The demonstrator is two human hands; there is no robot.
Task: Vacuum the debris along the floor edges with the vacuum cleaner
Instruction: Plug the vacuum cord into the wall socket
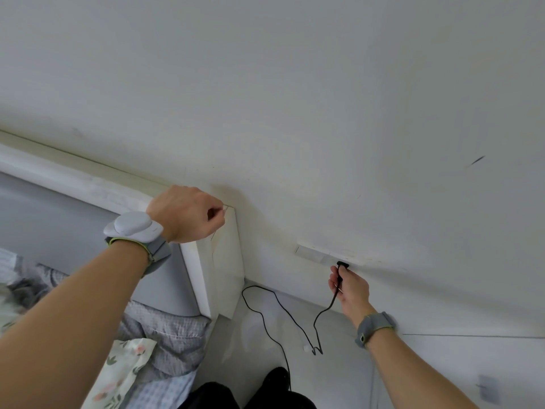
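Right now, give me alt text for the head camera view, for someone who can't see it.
The right hand holds a black plug at a white wall outlet low on the wall, its black cord trailing over the pale floor. The left hand, curled, rests on the corner of a white bed frame.

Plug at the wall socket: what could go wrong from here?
1. The right hand grips the plug close to the socket; fingers could slip toward the prongs.
2. The cord loops loose over the floor near the person's foot, so it might snag or trip.
3. The left hand braces on the headboard corner while leaning; balance could shift.
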